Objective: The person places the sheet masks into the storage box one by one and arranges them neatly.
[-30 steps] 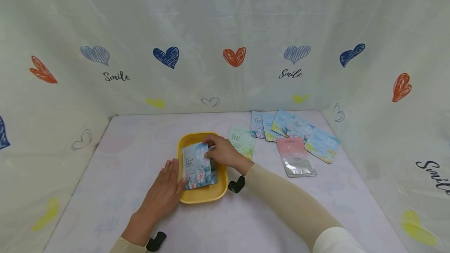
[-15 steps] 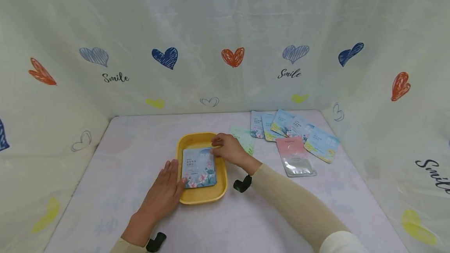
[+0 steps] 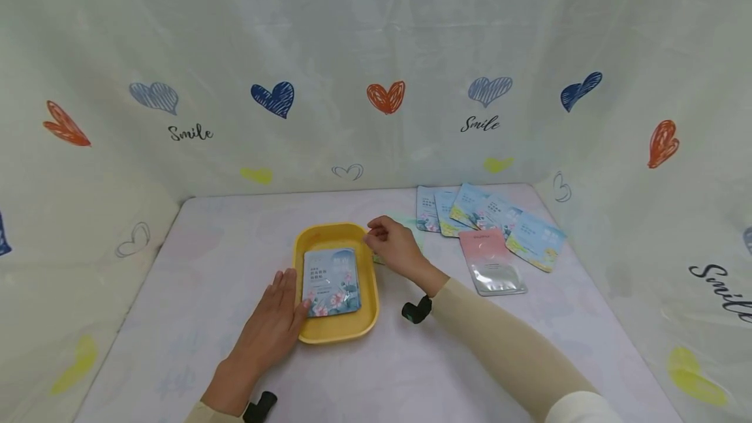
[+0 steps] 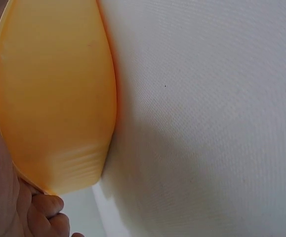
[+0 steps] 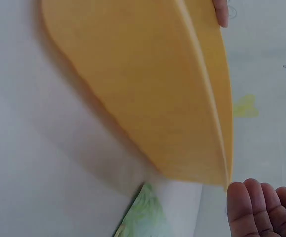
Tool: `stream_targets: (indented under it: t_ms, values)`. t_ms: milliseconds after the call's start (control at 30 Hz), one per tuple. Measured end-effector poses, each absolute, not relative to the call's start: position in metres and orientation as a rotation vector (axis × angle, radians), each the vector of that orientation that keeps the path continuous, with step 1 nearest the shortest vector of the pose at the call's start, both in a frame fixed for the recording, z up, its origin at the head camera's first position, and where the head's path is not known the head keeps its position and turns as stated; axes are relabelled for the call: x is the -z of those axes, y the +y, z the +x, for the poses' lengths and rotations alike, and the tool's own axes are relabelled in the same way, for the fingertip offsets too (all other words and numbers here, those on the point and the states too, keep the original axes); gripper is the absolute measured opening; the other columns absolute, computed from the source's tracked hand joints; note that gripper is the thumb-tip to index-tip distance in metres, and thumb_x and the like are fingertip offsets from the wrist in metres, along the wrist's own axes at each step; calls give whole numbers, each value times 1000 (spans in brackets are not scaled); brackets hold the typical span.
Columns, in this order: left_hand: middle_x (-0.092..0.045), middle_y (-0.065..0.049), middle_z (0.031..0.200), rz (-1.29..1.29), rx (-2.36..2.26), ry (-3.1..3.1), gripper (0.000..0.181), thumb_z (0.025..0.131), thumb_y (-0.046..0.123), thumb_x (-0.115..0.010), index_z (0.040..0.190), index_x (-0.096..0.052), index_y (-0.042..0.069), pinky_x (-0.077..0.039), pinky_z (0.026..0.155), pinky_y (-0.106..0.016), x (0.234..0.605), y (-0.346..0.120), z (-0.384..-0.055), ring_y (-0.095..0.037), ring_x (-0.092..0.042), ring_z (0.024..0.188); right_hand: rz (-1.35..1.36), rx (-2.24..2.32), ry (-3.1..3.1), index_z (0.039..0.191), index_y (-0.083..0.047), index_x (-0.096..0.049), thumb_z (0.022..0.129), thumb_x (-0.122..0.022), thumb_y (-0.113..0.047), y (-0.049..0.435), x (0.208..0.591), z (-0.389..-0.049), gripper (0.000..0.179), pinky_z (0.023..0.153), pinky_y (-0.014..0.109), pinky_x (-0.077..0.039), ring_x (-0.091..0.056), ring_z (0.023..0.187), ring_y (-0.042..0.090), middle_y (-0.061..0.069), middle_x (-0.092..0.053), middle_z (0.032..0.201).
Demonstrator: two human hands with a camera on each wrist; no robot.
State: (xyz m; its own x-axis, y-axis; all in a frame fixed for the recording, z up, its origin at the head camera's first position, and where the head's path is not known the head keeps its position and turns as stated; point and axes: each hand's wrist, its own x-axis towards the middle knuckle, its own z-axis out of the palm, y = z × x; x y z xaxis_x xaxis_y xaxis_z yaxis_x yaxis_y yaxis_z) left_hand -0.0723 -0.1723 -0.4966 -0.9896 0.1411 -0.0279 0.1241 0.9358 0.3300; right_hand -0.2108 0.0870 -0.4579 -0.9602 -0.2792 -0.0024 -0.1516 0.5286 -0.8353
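Observation:
A yellow tray [image 3: 337, 330] sits on the table, and a blue sachet with pink flowers [image 3: 331, 283] lies flat in it. Along the tray's left rim rests my left hand [image 3: 273, 318], fingers straight, the thumb reaching over the edge by the sachet's lower corner. My right hand [image 3: 401, 250] hovers at the upper right rim. In the right wrist view its fingers [image 5: 241, 212] are loosely bent, the thumb apart, with nothing between them. Under that hand a green sachet [image 5: 145, 217] lies on the table, mostly covered in the head view.
Several blue sachets [image 3: 534, 240] overlap at the back right of the table. In front of them lies a pink and silver sachet [image 3: 491, 263]. A pale curtain [image 3: 341, 38] printed with hearts surrounds the table.
My right hand has let go of the blue sachet, which now lies flat in the tray, and has moved right past the rim. The left hand has stayed put.

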Motion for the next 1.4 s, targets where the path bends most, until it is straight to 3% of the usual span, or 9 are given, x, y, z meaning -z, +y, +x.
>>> stream_targets:
  t_ms: [333,467,700,1000,1233,1400]
  values:
    - [-23,-28,171,209,-531,3047,77,113,36,-47,163,-15,-11,-24,128,-60,497,-172,-72,-45,-18,161,-339,1377,2729,136,-5,-63,107,-64,-27,125,471,-219,37,89,41,-63,-71,108,26,10,-71,119]
    - [-23,-27,172,211,-522,3047,77,113,38,-45,164,-14,-11,-24,129,-60,497,-172,-72,-44,-17,161,-401,1162,2886,138,-1,-61,107,-63,-28,139,478,-224,41,94,47,-59,-69,112,31,15,-71,124]
    - [-23,-27,172,206,-516,3042,77,113,38,-46,164,-14,-10,-24,129,-59,496,-171,-73,-44,-17,161,-553,630,3022,149,-3,-54,106,-64,-34,155,489,-233,54,118,52,-47,-53,142,37,17,-58,152]
    - [-21,-27,172,168,-508,3009,79,113,39,-47,164,-13,-10,-23,129,-60,493,-169,-71,-45,-16,161,-834,176,2989,156,-3,-47,106,-65,-41,158,505,-238,65,122,53,-42,-47,149,37,17,-49,160]
    - [-20,-28,172,173,-526,3002,78,113,39,-45,164,-13,-11,-22,129,-60,492,-169,-71,-45,-16,161,-779,41,2879,165,-10,-34,108,-56,-50,157,509,-235,74,129,62,-24,-28,160,37,13,-33,172]
    - [-19,-27,173,156,-534,2981,79,113,40,-45,165,-11,-9,-21,129,-60,492,-169,-72,-45,-14,162,-775,-24,2849,166,-12,-34,109,-49,-53,161,510,-233,72,130,62,-19,-25,162,33,10,-33,172]
